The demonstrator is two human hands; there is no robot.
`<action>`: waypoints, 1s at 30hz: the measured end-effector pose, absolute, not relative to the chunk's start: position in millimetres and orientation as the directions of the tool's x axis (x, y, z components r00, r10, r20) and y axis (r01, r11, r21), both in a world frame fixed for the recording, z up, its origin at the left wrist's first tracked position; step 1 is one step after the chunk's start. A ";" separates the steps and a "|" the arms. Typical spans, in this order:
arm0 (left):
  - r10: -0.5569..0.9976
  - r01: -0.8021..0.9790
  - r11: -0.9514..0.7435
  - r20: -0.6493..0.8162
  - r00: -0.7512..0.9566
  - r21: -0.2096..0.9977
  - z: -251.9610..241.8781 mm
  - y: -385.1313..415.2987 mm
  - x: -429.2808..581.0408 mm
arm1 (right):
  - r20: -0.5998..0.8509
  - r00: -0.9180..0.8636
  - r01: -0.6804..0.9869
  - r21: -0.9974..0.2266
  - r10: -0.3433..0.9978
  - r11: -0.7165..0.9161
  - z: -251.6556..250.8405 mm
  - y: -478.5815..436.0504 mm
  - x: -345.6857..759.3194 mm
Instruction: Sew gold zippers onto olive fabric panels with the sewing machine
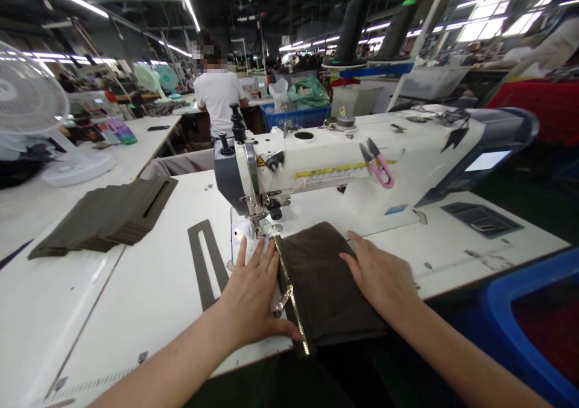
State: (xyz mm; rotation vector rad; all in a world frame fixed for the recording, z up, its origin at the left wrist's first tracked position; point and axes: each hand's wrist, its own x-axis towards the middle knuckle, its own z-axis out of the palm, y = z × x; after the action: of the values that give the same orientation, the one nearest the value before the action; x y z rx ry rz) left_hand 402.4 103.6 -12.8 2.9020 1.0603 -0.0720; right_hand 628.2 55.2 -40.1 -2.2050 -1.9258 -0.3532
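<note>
A dark olive fabric piece (330,281) lies in front of the sewing machine's needle area (260,224), with a gold-toothed zipper (294,299) along its left edge. A metal zipper pull (284,301) hangs on the left side of the teeth. My left hand (256,299) lies flat with fingers spread just left of the zipper, fingertips close to the presser foot and thumb touching the zipper's near end. At the fabric's right edge rests my right hand (384,275), thumb on the cloth and index finger stretched out apart from it; its other fingers are mostly hidden.
Left of the needle lies a slotted flat template (208,263). A stack of olive fabric pieces (108,215) sits farther left, near a white fan (67,154). Pink-handled thread snips (379,163) rest against the machine arm (325,154). A blue bin (497,299) stands at right; a person (220,94) works ahead.
</note>
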 end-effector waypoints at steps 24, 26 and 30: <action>0.663 0.674 -0.739 -0.166 0.730 0.008 -15.6 103.2 402.8 | 0.259 -0.360 0.915 -0.091 0.896 0.394 -58.0 1.4 582.2; 0.663 0.676 -0.737 -0.180 0.726 0.015 -14.5 102.9 402.9 | 0.240 -0.370 0.909 -0.103 0.897 0.403 -59.8 -5.7 588.1; 0.668 0.686 -0.726 -0.188 0.720 0.051 -14.3 103.3 401.0 | 0.268 -0.536 0.826 -0.027 0.801 0.562 -57.2 -22.4 596.3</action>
State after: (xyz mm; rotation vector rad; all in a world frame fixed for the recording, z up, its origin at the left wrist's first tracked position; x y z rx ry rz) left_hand 401.0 103.3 -14.3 2.8042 1.1076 -0.2369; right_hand 596.3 -22.4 -57.2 -1.3542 -2.5481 -0.1491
